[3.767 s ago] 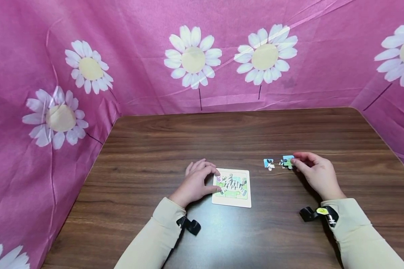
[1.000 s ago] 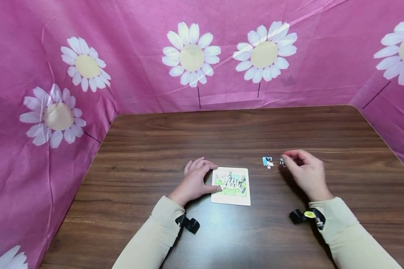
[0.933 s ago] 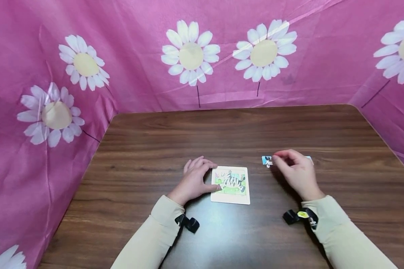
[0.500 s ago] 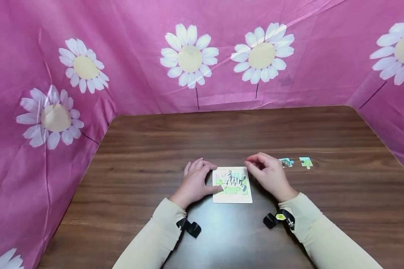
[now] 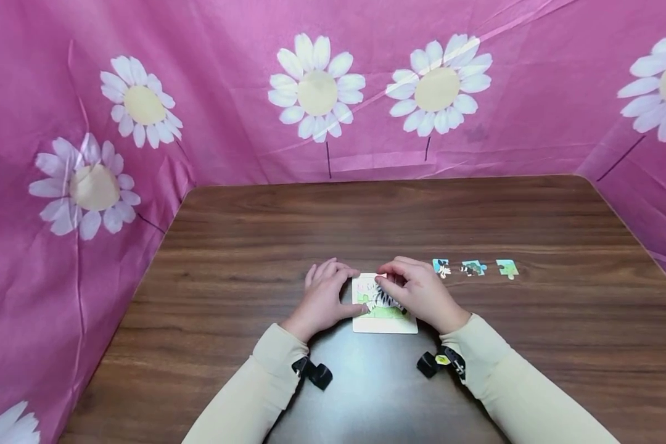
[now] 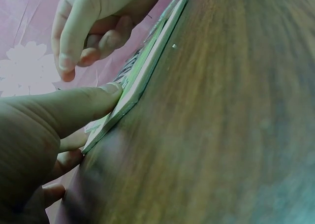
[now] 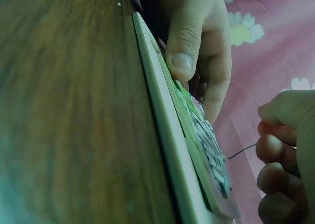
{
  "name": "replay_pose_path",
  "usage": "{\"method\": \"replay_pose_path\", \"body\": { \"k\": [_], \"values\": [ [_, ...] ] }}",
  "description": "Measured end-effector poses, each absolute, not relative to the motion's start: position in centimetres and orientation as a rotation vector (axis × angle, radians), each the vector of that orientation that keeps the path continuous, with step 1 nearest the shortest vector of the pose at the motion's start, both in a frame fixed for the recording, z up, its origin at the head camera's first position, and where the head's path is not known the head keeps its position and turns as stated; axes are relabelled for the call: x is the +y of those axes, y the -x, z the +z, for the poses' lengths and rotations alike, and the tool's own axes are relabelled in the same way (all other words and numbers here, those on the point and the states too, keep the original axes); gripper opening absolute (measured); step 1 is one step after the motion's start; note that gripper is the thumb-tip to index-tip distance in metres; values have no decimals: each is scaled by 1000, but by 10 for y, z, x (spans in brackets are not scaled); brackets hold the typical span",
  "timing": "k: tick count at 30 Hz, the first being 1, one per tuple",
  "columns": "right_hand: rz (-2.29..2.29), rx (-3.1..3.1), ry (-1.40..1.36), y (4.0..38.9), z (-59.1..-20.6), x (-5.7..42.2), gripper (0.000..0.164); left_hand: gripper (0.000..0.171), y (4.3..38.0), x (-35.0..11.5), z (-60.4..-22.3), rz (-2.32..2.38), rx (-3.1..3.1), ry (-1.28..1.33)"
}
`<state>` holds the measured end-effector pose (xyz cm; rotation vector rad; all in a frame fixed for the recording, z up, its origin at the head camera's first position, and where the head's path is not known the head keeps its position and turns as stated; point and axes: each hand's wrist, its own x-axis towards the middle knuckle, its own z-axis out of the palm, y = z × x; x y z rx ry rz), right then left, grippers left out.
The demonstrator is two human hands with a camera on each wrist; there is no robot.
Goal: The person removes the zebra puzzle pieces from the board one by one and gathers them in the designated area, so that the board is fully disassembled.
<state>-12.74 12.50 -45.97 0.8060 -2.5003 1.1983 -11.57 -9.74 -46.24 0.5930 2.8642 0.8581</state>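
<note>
The zebra jigsaw puzzle (image 5: pixel 385 328) lies in its pale square tray on the table. My left hand (image 5: pixel 323 301) holds the tray's left side, its thumb on the face and its index finger at the far left corner. Over the far part of the picture hovers my right hand (image 5: pixel 419 290), fingers loosely bent. In the left wrist view, the right hand's fingers (image 6: pixel 66 66) hang just above the puzzle, and nothing shows between them. The left thumb (image 7: pixel 183 61) presses on the puzzle in the right wrist view. The right hand covers the zebra's upper right part.
To the right of the tray, three loose jigsaw pieces lie in a row: a blue and white piece (image 5: pixel 441 267), a dark-patterned piece (image 5: pixel 473 267) and a green and blue piece (image 5: pixel 507 268). Pink flowered cloth (image 5: pixel 366 160) hangs behind the brown table (image 5: pixel 288 228).
The green and blue piece that my right hand held earlier now lies on the table. My right hand has moved left, past the loose pieces, to the puzzle. The left hand stays put.
</note>
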Motion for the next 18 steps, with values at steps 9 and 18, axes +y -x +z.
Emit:
{"method": "replay_pose_path", "body": {
  "k": [9, 18],
  "values": [
    [1125, -2727, -860, 130, -452, 119, 22, 66, 121, -91, -466, 868, 2842, -622],
    [1014, -2891, -910, 131, -453, 106, 29, 65, 120, -101, -467, 900, 2850, -614]
  ]
}}
